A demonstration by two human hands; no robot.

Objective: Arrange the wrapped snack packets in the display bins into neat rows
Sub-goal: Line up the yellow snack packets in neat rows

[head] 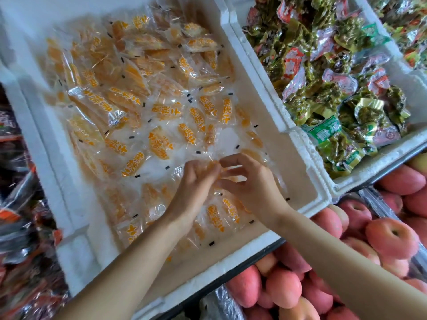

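A white foam bin point(298, 148) holds many clear packets with orange fruit slices and orange lettering point(161, 109), lying loose at mixed angles. Both my hands meet over the bin's near right part. My left hand point(196, 183) curls its fingers around a clear orange packet point(215, 167). My right hand point(251, 181) pinches the same packet from the right side. The brown bin floor point(298, 183) shows bare to the right of my hands.
A second foam bin point(379, 158) at the right holds green and red wrapped packets point(335, 72). Pink peaches point(390, 236) lie below at the lower right. Dark red-wrapped packets point(18, 227) fill the left edge.
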